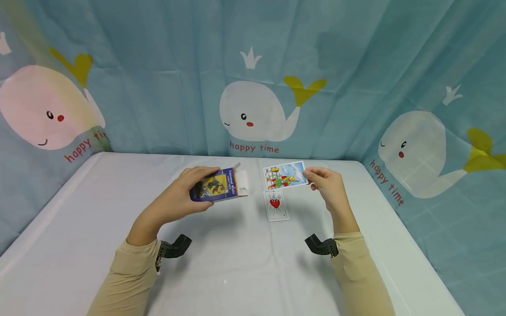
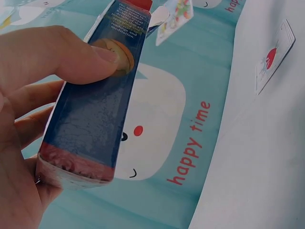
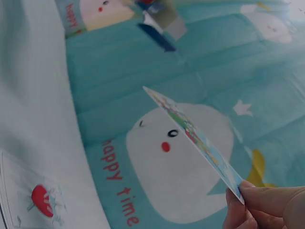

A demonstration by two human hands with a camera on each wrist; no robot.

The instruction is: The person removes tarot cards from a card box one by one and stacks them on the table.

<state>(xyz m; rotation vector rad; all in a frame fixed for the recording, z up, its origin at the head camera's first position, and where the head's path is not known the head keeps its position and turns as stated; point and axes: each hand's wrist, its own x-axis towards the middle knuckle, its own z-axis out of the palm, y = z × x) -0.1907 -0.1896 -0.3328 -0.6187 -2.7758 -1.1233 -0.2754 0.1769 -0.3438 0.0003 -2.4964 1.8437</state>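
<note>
My left hand [image 1: 179, 193] grips a blue tarot card box [image 1: 216, 185] around its sides, held above the table. The box's open end, with its flaps out, faces right; the left wrist view shows my thumb pressed on the narrow blue side of the box [image 2: 93, 114]. Between thumb and fingers, my right hand [image 1: 326, 182] pinches a picture card [image 1: 283, 175] by its right end, and the right wrist view shows that card [image 3: 195, 143] nearly edge-on. Just below the held card, a small stack of cards [image 1: 276, 208] lies on the table, a red heart pierced by swords on top.
A white cloth covers the table [image 1: 237, 281]. Behind it and at both sides hangs a blue curtain [image 1: 166, 109] printed with whales. Each forearm carries a black wrist mount [image 1: 174, 248].
</note>
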